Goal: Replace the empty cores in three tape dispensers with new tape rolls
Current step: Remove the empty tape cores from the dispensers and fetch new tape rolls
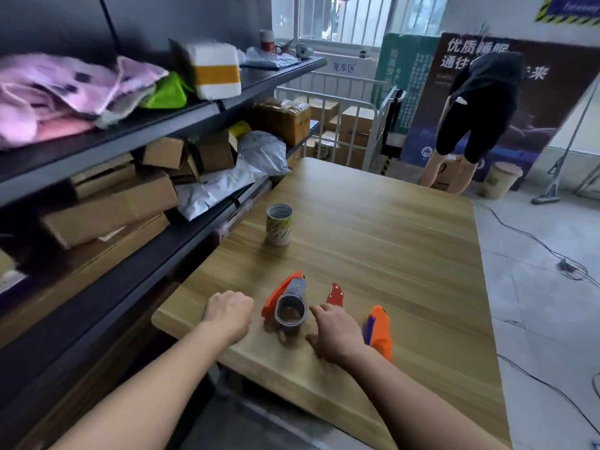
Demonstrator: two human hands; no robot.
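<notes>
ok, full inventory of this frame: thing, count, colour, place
tape dispenser: 1, orange with grey core, near table edge between the hands
tape dispenser: 1, orange, right of right hand
tape dispenser: 1, red, partly hidden beyond right hand
tape stack: 1, pale printed, upright mid-table
table: 1, wood
shelves: black, left, holding cartons, mailers, fabric
bystander: 1, dark clothes, far right
left hand: fisted, empty
right hand: spread on table

Smooth wood-grain table (pixel 389 241), glossy orange plastic dispenser (pixel 279 292), matt cardboard boxes (pixel 110 209).
</notes>
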